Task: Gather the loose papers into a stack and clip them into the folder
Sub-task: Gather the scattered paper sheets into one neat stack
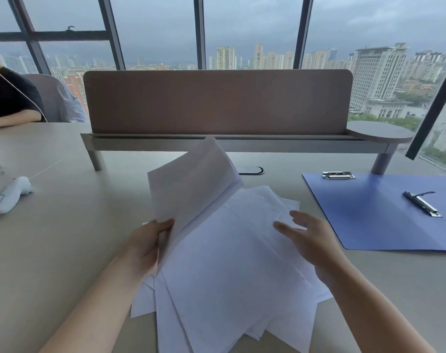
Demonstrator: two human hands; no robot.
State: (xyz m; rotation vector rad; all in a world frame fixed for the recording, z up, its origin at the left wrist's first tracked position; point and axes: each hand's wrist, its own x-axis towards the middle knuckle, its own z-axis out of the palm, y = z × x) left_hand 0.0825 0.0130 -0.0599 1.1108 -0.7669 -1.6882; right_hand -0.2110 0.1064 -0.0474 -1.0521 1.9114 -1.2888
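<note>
From the head camera, the left hand [145,247] pinches a small batch of sheets [191,184] at its near left corner, thumb on top and fingers [163,225] curled beneath, and tilts it up off the bench [64,250], probably so that further sheets can be slid under or squared against it. The right hand [311,240] hovers over the loose papers [232,266] with fingers spread and relaxed, holding nothing; whether it touches the top sheet I cannot tell, though it looks placed to sweep the fanned pages together. Those papers lie overlapped and askew on the near middle of the bench. The blue folder [369,220] lies open and flat to the right, apart from the papers, with one metal clip [338,175] at its far edge and a second clip [423,203] along its spine, ready to take the stack. At the far left lies a white handheld device [10,194].
</note>
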